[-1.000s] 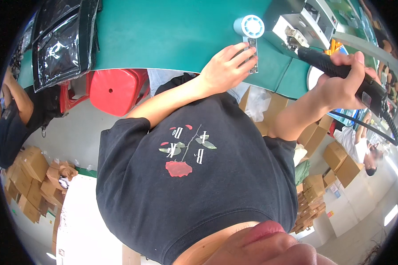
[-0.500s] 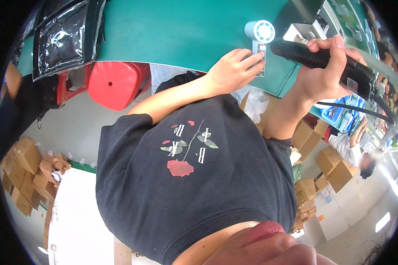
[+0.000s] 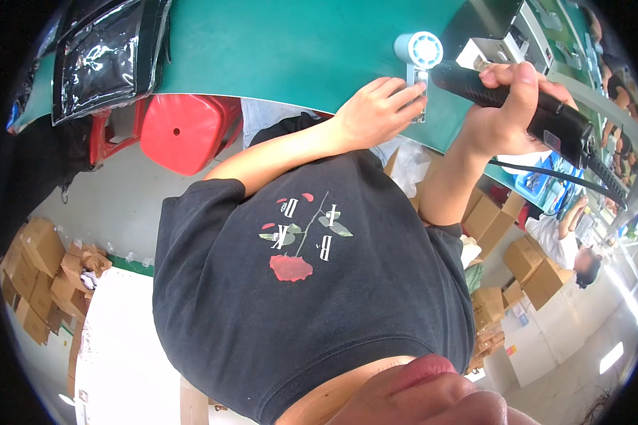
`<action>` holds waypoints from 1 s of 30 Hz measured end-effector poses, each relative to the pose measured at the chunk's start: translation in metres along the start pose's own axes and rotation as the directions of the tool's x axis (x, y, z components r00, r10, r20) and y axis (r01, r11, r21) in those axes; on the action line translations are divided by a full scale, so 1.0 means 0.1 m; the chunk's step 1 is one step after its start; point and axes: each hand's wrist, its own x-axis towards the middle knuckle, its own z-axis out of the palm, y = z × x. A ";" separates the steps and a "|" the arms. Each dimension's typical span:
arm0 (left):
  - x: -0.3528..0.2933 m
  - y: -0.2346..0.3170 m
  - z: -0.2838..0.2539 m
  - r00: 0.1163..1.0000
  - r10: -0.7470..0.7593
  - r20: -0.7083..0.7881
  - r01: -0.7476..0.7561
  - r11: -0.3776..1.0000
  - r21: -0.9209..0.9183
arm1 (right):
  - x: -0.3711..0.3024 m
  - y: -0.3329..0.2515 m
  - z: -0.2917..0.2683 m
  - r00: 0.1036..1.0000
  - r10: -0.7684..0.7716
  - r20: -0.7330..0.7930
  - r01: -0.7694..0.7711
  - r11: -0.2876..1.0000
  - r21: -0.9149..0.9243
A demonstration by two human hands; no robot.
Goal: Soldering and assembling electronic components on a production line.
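A light blue handheld fan [image 3: 420, 49] with a round white-grilled head lies on the green table at the upper right of centre. My left hand [image 3: 383, 110] reaches to it, fingers bent over the fan's handle and pressing it. In my right hand [image 3: 514, 103] is a black corded electric screwdriver [image 3: 546, 117], fingers wrapped round its body. Its narrow front end points left at the fan, just beside the handle. I cannot make out a bit, or whether the front end touches the fan. A black cord leaves its rear end.
The green table [image 3: 276, 49] spans the top. A clear-fronted black pouch [image 3: 103, 64] lies on its left end, a white open box [image 3: 485, 53] beyond the screwdriver. Below stand a red stool [image 3: 181, 134] and cardboard boxes [image 3: 39, 244]. A person [image 3: 563, 241] sits far right.
My right hand and the screwdriver have shifted slightly left, the rear end dipping a little. My left hand stays on the fan. A person's arm at the left edge has moved away.
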 end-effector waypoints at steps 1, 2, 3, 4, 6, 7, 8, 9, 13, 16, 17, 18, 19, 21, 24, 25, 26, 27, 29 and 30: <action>0.01 0.01 0.00 1.000 0.005 0.009 -0.005 1.000 0.004 | -0.03 0.00 0.02 0.999 -0.032 -0.019 0.032 0.999 0.013; 0.00 0.01 0.01 1.000 0.013 0.012 -0.013 1.000 0.003 | -0.01 0.00 -0.02 0.999 -0.011 0.035 0.008 0.997 0.074; -0.01 0.00 0.02 1.000 0.012 -0.003 -0.012 1.000 0.025 | 0.01 0.00 -0.06 0.996 0.006 0.091 -0.019 0.990 0.137; -0.02 0.00 0.03 1.000 0.013 -0.018 -0.012 0.999 0.046 | 0.04 -0.03 -0.10 0.995 0.041 0.094 -0.054 0.989 0.135; -0.05 0.00 0.06 1.000 0.027 -0.012 -0.026 0.999 0.043 | 0.10 -0.18 -0.26 0.998 0.062 0.013 -0.063 0.996 0.059; -0.04 -0.01 0.05 1.000 0.023 -0.012 -0.023 0.999 0.045 | 0.11 -0.27 -0.36 0.994 0.099 -0.040 -0.095 0.991 0.093; -0.03 -0.02 0.05 0.999 0.032 -0.014 -0.031 0.998 0.053 | 0.14 -0.33 -0.48 0.997 0.064 -0.039 -0.060 0.994 0.092; -0.01 0.00 0.02 1.000 0.022 0.010 -0.023 0.999 0.040 | 0.14 -0.43 -0.62 0.994 0.107 -0.035 -0.102 0.989 0.111; 0.06 0.02 -0.01 0.996 0.083 -0.015 -0.082 0.995 0.059 | -0.20 -0.56 -1.14 0.866 0.498 -0.045 -0.498 0.867 0.008; -0.01 0.02 -0.05 0.998 0.065 -0.001 -0.065 0.997 0.039 | -0.64 -0.27 -1.48 0.629 0.777 -0.013 -0.757 0.608 -0.240; -0.01 0.01 -0.04 0.998 0.067 0.018 -0.068 0.997 0.026 | -0.77 -0.21 -1.57 0.543 0.840 -0.002 -0.796 0.514 -0.321; 0.00 0.00 -0.03 0.995 0.098 0.014 -0.098 0.995 0.030 | -0.89 -0.15 -1.65 0.484 0.875 -0.012 -0.821 0.449 -0.352; -0.01 0.03 -0.03 0.997 0.078 0.019 -0.079 0.996 0.030 | -1.00 -0.10 -1.71 0.439 0.898 -0.032 -0.855 0.406 -0.322; 0.01 0.03 -0.05 0.998 0.056 0.019 -0.057 0.998 0.024 | -1.14 -0.02 -1.78 0.475 0.878 -0.065 -0.866 0.453 -0.211; 0.06 0.04 -0.02 0.998 0.053 0.024 -0.052 0.998 -0.024 | -1.18 0.03 -1.86 0.487 0.865 -0.122 -0.869 0.468 -0.159; 0.07 0.05 -0.02 0.998 0.054 0.019 -0.054 0.998 -0.025 | -1.17 0.05 -1.88 0.484 0.866 -0.124 -0.872 0.464 -0.156; 0.07 0.08 -0.03 0.998 0.055 0.012 -0.054 0.998 -0.025 | -1.19 0.09 -1.87 0.477 0.868 -0.138 -0.874 0.451 -0.182; 0.07 0.07 -0.03 0.998 0.055 0.016 -0.055 0.998 -0.028 | -1.20 0.13 -1.88 0.483 0.869 -0.111 -0.869 0.459 -0.187; 0.09 0.08 -0.01 0.999 0.054 0.009 -0.053 0.998 -0.023 | -1.17 0.15 -1.91 0.462 0.882 -0.093 -0.876 0.438 -0.201; 0.08 0.08 0.02 0.999 0.030 0.014 -0.029 0.999 -0.039 | -1.17 0.15 -1.94 0.474 0.878 -0.060 -0.873 0.460 -0.165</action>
